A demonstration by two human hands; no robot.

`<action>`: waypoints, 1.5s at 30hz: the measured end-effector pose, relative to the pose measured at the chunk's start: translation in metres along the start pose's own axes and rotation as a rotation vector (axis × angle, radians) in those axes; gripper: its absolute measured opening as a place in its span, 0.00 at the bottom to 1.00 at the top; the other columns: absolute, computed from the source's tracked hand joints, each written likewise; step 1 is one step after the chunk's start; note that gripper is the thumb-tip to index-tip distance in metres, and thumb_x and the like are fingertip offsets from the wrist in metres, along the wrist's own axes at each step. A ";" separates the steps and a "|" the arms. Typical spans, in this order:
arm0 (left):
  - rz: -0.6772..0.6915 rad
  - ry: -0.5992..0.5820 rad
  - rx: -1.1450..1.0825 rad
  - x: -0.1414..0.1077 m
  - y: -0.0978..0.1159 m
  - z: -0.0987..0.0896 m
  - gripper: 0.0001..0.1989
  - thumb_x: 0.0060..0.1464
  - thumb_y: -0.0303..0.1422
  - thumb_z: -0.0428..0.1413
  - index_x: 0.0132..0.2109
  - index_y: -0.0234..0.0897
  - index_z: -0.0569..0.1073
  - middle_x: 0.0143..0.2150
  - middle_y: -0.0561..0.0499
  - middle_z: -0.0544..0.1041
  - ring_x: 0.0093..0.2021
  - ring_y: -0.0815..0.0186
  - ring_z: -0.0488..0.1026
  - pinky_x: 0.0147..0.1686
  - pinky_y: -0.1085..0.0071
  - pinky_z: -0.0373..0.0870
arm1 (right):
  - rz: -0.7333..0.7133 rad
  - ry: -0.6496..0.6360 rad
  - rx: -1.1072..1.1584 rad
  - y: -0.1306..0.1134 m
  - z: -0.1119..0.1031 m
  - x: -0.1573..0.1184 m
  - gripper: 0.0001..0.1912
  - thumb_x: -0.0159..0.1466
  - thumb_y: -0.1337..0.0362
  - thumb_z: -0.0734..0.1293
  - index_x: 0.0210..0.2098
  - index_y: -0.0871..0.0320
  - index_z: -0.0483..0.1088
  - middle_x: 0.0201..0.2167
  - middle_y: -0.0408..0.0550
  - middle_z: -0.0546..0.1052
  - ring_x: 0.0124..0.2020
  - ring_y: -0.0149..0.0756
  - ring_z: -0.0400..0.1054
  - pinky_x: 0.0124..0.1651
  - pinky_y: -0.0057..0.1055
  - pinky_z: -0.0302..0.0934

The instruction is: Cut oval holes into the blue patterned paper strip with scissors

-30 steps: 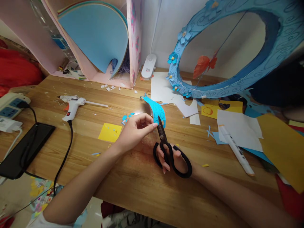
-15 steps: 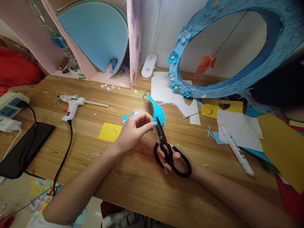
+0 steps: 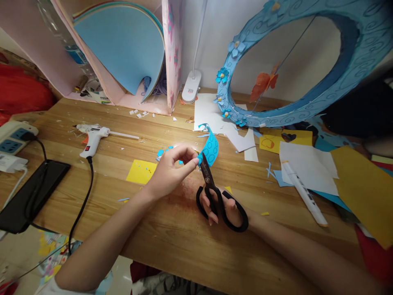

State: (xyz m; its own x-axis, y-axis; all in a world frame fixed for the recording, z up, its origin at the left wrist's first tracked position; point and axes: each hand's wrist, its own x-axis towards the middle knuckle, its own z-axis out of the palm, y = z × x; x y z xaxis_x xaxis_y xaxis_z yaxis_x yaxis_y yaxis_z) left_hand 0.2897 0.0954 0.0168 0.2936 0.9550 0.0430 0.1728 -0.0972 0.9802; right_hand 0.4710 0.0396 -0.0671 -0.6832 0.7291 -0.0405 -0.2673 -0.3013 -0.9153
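Apparently mid-cut, the left hand pinches a curling, circle-marked blue paper strip at twelve o'clock from the black-handled metal scissors the half-curled right hand holds, so the next snip likely calls for steadying the strip.

The wood-grained desk is bearing a white glue gun on its left side, and a black phone is resting nearer the left edge. A yellow paper square is lying near small blue discs. Along the back, a pink box is standing beside a white stand, white scraps lying in front.
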 end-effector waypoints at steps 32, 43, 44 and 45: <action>-0.039 0.035 -0.017 0.002 0.001 -0.003 0.10 0.52 0.34 0.55 0.27 0.35 0.66 0.26 0.54 0.67 0.29 0.71 0.64 0.31 0.73 0.61 | 0.057 -0.003 0.045 -0.004 0.000 0.001 0.34 0.48 0.30 0.60 0.27 0.57 0.59 0.13 0.34 0.61 0.10 0.22 0.50 0.14 0.23 0.60; -0.006 0.080 0.055 0.002 -0.001 -0.004 0.10 0.53 0.36 0.55 0.27 0.35 0.66 0.25 0.54 0.65 0.27 0.71 0.61 0.28 0.73 0.58 | 0.089 0.027 0.048 -0.008 0.003 0.002 0.33 0.47 0.31 0.62 0.25 0.58 0.59 0.11 0.33 0.61 0.09 0.21 0.49 0.12 0.21 0.59; -0.010 0.083 0.054 0.002 -0.001 -0.004 0.11 0.53 0.36 0.55 0.28 0.35 0.66 0.25 0.54 0.65 0.27 0.72 0.61 0.28 0.73 0.57 | 0.090 0.023 0.058 -0.008 0.003 0.002 0.33 0.47 0.31 0.62 0.25 0.58 0.59 0.11 0.33 0.61 0.09 0.21 0.49 0.12 0.21 0.59; -0.013 0.085 0.052 0.002 -0.002 -0.004 0.11 0.53 0.36 0.55 0.28 0.35 0.66 0.25 0.55 0.65 0.26 0.72 0.61 0.27 0.73 0.57 | 0.091 0.020 0.067 -0.008 0.003 0.001 0.33 0.48 0.32 0.63 0.25 0.58 0.59 0.11 0.33 0.61 0.09 0.20 0.49 0.12 0.21 0.59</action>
State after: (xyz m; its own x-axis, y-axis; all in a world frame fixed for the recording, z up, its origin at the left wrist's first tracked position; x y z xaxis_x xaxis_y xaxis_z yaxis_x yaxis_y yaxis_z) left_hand 0.2864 0.0989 0.0158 0.2104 0.9764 0.0484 0.2252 -0.0966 0.9695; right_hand 0.4701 0.0412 -0.0588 -0.6930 0.7090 -0.1309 -0.2502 -0.4068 -0.8786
